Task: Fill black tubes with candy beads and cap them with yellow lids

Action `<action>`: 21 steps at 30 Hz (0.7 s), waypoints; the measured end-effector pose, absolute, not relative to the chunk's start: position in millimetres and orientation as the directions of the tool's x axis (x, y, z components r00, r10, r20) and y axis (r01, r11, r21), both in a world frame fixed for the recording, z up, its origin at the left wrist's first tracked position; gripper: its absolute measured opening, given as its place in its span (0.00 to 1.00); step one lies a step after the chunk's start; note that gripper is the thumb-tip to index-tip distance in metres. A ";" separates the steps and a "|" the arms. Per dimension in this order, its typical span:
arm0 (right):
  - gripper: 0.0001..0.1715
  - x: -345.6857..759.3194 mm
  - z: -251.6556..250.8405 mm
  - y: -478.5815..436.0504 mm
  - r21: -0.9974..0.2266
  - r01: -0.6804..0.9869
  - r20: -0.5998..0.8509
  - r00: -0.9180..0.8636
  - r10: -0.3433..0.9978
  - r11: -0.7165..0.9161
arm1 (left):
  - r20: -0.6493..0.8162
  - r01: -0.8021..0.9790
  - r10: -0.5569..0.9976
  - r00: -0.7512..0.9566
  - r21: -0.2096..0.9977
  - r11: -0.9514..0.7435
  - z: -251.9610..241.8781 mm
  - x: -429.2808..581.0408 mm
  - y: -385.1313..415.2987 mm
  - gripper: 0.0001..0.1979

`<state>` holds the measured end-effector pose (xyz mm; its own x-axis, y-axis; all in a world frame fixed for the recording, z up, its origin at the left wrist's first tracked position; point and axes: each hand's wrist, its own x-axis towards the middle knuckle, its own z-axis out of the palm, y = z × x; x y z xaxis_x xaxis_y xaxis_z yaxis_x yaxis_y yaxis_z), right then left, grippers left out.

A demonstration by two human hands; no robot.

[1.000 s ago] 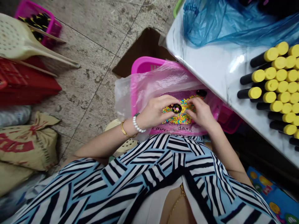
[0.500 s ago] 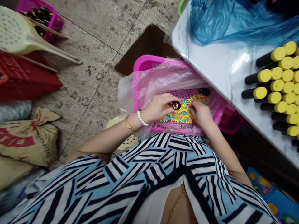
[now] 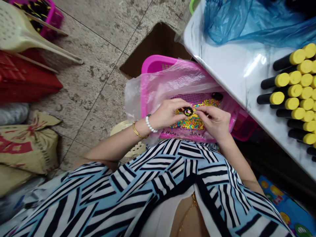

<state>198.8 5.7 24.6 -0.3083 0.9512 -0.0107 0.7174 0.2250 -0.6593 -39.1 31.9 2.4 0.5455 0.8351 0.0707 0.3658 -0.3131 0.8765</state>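
Note:
My left hand grips a small black tube by its sides. Its round open end faces up, and coloured beads show inside. Close beside that end, my right hand has thumb and fingertips pinched together; whatever they hold is too small to make out. Beneath both hands, many small yellow, blue, pink and orange beads lie on clear plastic sheeting. The sheeting lines a pink basket at my lap. Another black piece rests at the basket's far right.
At right, a marbled white table bears rows of black tubes with yellow caps and a blue plastic bag. A cardboard box sits behind the basket. Left are a cream stool, a red crate and a tied sack.
My right hand has risen from the beads and moved left to the black tube's open end. My left hand still holds the tube, turned slightly and shifted a little right.

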 end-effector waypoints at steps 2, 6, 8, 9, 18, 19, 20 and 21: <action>0.14 214.4 15.6 7.4 -0.515 0.834 -0.130 -0.304 0.944 0.198 | 0.060 0.357 0.850 0.524 0.890 -0.283 1.5 -42.4 32.8 0.16; 0.16 216.7 1.1 4.5 -0.314 0.931 -0.273 -0.278 0.921 0.188 | 0.022 0.323 0.866 0.499 0.923 -0.209 -0.2 -44.5 33.8 0.16; 0.18 203.4 -6.5 1.8 -0.290 0.930 -0.299 -0.310 0.903 0.224 | 0.025 0.317 0.861 0.507 0.924 -0.213 2.6 -43.2 34.4 0.16; 0.18 195.9 -10.3 0.8 -0.281 0.925 -0.303 -0.339 0.891 0.257 | 0.035 0.318 0.855 0.517 0.920 -0.230 5.7 -42.5 34.9 0.16; 0.18 203.5 -12.2 -2.8 -0.323 0.915 -0.329 -0.347 0.878 0.240 | 0.245 0.292 0.728 0.640 0.799 -0.526 76.0 -39.8 69.4 0.13; 0.21 208.8 -8.0 -3.0 -0.363 0.909 -0.323 -0.331 0.887 0.207 | 0.270 0.291 0.716 0.644 0.779 -0.555 82.9 -35.3 78.1 0.12; 0.26 213.6 -3.1 -3.0 -0.427 0.889 -0.305 -0.311 0.900 0.163 | 0.295 0.287 0.703 0.647 0.760 -0.583 88.1 -28.8 87.7 0.12; 0.29 217.7 2.4 -2.6 -0.507 0.855 -0.283 -0.286 0.916 0.111 | 0.318 0.283 0.690 0.650 0.742 -0.608 91.2 -20.5 98.3 0.12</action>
<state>217.7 -2.6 2.4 -0.2858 0.9156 -0.2827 0.8551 0.1105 -0.5066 -20.5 98.3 91.2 0.6502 0.6900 0.3181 0.2826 -0.6082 0.7418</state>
